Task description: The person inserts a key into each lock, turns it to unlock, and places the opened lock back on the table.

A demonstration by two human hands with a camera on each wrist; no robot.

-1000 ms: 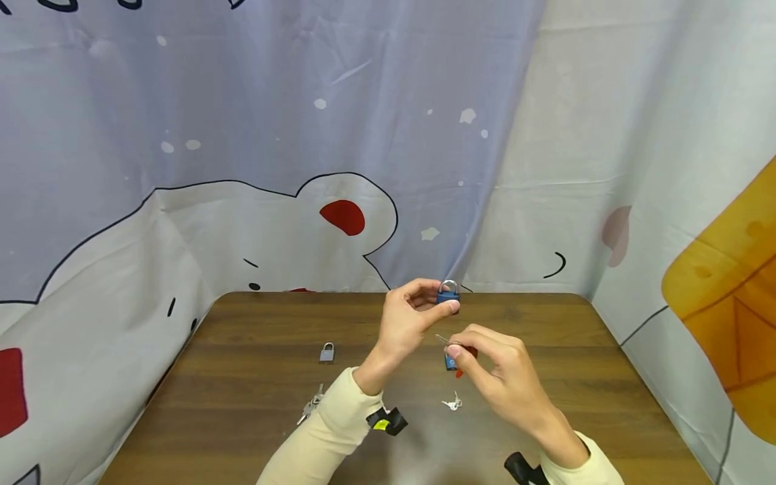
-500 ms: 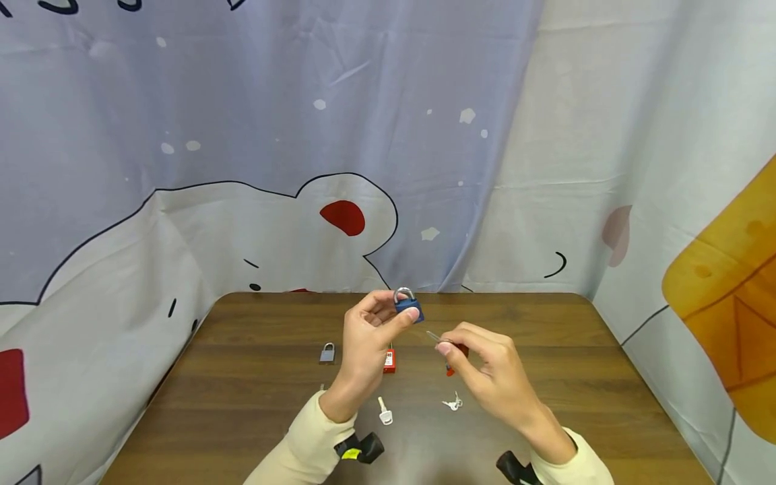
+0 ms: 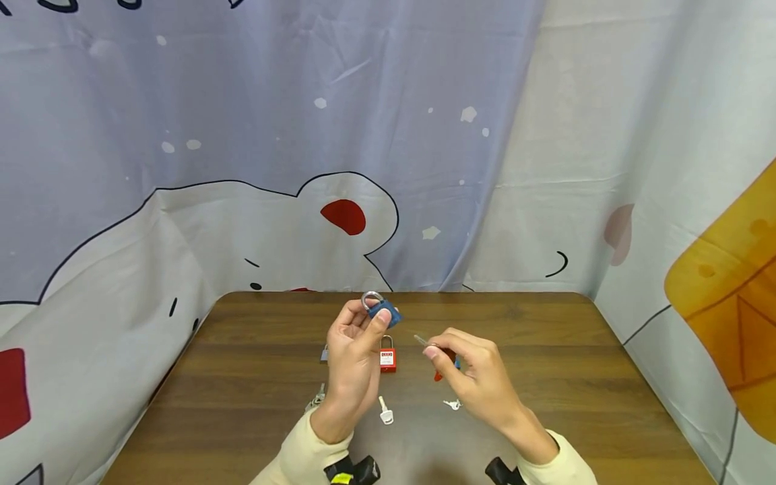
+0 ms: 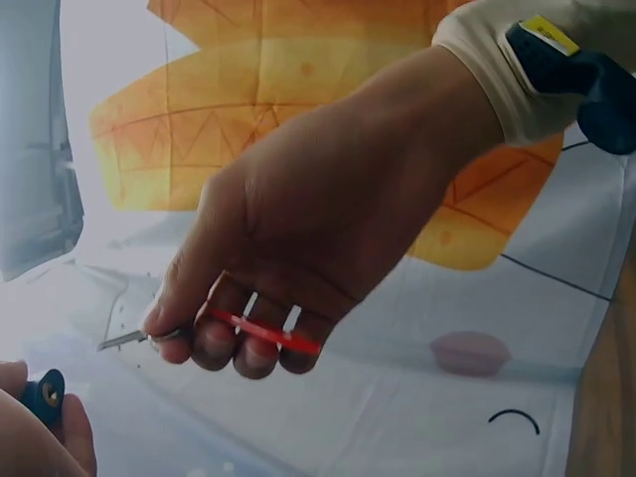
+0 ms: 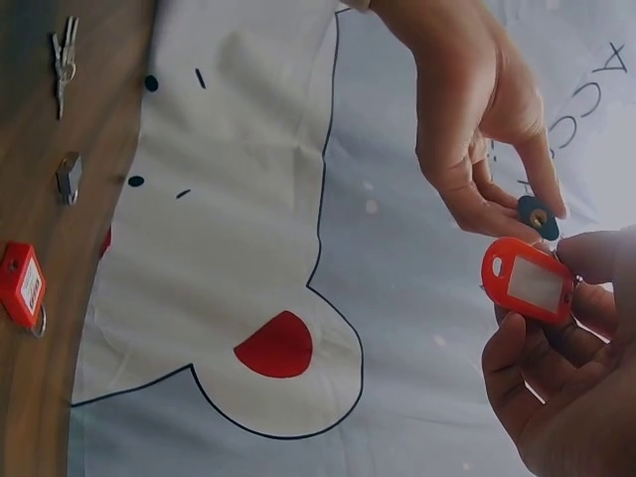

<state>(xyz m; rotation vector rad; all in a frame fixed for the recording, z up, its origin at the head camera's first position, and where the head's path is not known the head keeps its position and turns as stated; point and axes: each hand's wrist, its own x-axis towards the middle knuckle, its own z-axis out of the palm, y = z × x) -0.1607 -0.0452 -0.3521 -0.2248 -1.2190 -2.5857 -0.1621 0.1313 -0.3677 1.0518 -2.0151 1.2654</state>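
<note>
Raised over the table, my left hand (image 3: 354, 367) pinches a blue padlock (image 3: 386, 314) between thumb and fingers. Its steel shackle is closed and points up and to the left. The padlock's keyhole end (image 5: 538, 218) faces the right hand in the right wrist view. My right hand (image 3: 481, 374) pinches a small metal key (image 3: 420, 339) between thumb and forefinger, blade toward the padlock. From the key hangs a red key tag (image 5: 537, 288) with a white label, lying against the curled fingers. A short gap separates key tip and padlock in the head view.
On the wooden table (image 3: 273, 323) stand a red padlock (image 3: 386, 360) and a grey padlock (image 3: 324, 354), the latter partly behind the left hand. A white-headed key (image 3: 386, 412), small keys (image 3: 452, 405) and a key bunch (image 3: 316, 399) lie nearer. Something blue (image 3: 457, 364) shows behind the right hand.
Both hands have moved left, the left hand further, with the blue padlock tilting over. The red padlock and white-headed key have come into view; the grey padlock is now partly covered.
</note>
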